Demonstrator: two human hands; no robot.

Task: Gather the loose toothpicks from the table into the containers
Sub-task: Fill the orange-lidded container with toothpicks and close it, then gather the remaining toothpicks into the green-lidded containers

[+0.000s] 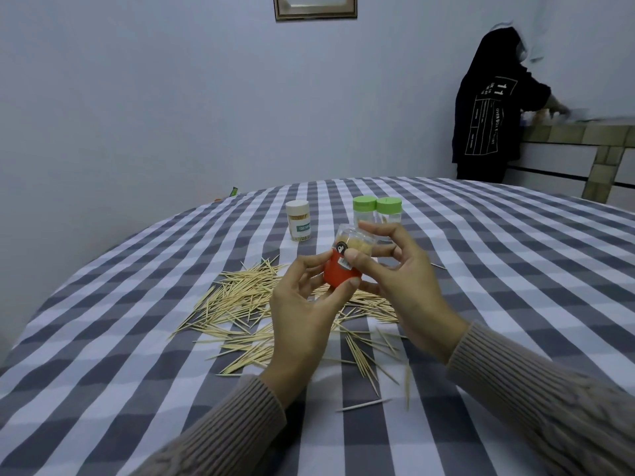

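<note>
Both hands hold a small toothpick container (338, 273) in the air above the table; it has a red lower part and a clear top showing toothpicks inside. My left hand (305, 314) grips the red part from below and the left. My right hand (398, 273) grips the clear top with thumb and fingers. Under the hands, a wide scatter of loose toothpicks (240, 300) lies on the checked tablecloth (137, 338). Behind stand a white-lidded toothpick jar (298, 220) and two green-lidded clear jars (365, 209) (389, 210).
A person in a black hooded top (488, 104) stands at the back right by a tiled counter (584, 139). A framed picture (314, 6) hangs on the wall. The table's round edge curves at the left.
</note>
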